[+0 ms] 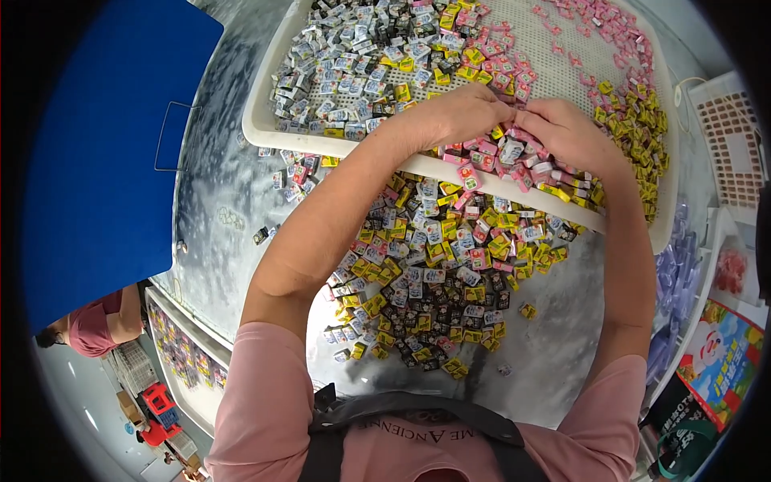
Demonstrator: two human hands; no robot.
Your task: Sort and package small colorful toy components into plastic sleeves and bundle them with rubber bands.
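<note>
My left hand [470, 116] and my right hand [564, 136] meet over the near edge of a large white perforated tray [321, 145]. Both have their fingers closed in a pinch, the tips close together; whatever is between them is too small and covered to name. Right below them lies a heap of small pink boxes [480, 157], with a few white and yellow ones mixed in. Inside the tray, white boxes [345, 80] fill the left part, pink pieces [590, 16] the far right, and yellow ones [634, 120] the right side.
A mixed pile of yellow, white, black and pink boxes [438, 273] covers the table [233, 233] before me. On the left stands a blue panel [112, 145]; another tray [189, 345] and a person [96, 325] are beyond it. Purple packets [675, 281] lie at right, by a basket [727, 136].
</note>
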